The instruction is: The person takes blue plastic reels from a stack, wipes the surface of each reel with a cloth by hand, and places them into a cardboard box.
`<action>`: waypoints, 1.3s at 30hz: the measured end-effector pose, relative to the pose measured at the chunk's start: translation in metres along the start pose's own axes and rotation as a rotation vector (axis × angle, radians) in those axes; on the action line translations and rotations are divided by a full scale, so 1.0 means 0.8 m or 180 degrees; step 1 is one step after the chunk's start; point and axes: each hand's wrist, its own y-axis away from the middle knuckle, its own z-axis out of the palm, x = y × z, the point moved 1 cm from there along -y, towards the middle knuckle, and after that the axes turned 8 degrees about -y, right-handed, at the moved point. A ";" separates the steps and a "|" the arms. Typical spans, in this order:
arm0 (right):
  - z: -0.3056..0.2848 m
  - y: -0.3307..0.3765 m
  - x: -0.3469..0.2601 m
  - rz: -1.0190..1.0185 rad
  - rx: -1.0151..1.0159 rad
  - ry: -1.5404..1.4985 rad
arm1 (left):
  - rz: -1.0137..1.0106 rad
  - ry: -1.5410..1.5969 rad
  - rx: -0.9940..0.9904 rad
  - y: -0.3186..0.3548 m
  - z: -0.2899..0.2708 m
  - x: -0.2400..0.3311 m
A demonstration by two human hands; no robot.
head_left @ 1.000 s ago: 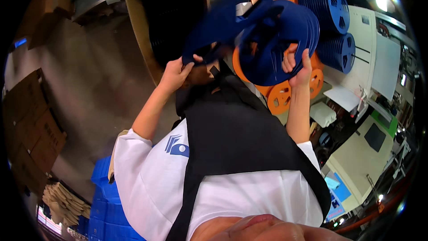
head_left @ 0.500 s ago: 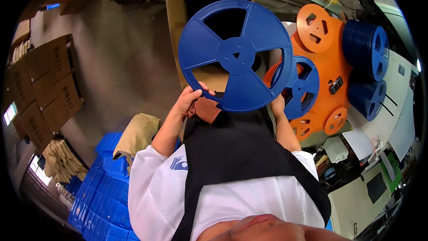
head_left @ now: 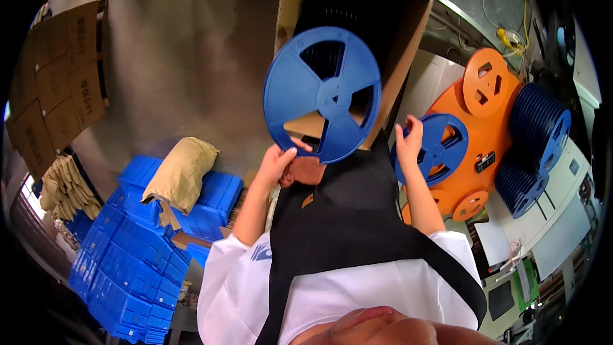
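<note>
My left hand (head_left: 278, 163) grips the lower rim of a large blue plastic reel (head_left: 290, 92), with a reddish-brown cloth (head_left: 305, 171) also held against the palm. The reel stands tilted in front of the opening of a tall cardboard box (head_left: 399, 57). My right hand (head_left: 409, 144) is off that reel, fingers apart and holding nothing. It hovers at the left edge of another blue reel (head_left: 435, 147), which lies on an orange round fixture (head_left: 460, 112); whether the fingers touch this second reel, I cannot tell.
Two stacks of blue reels (head_left: 543, 128) stand at the right, beside a smaller orange disc (head_left: 483, 83) on the fixture. Blue plastic crates (head_left: 137, 255) are piled at the lower left with a tan paper sack (head_left: 182, 176) on top. Flat cartons (head_left: 64, 83) stand at the far left.
My right hand has let go of the held reel and moved beside the one on the orange fixture. The held reel has turned and lowered toward the box, and my view has shifted.
</note>
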 end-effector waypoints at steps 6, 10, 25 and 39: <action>0.155 -0.237 -0.046 -0.1180 -0.0626 -0.0314 | -0.0169 -0.0175 0.0681 0.028 0.000 -0.059; 0.269 -0.346 -0.067 -0.1094 -0.0555 0.0800 | -0.0229 -0.0463 0.0801 0.041 0.000 -0.085; 0.333 -0.382 -0.024 -0.1184 -0.0282 0.2003 | -0.0071 -0.0448 0.1311 0.007 0.011 -0.070; 0.209 -0.286 -0.064 -0.0597 -0.0182 0.0407 | 0.0260 -0.0815 0.1666 -0.036 0.018 -0.037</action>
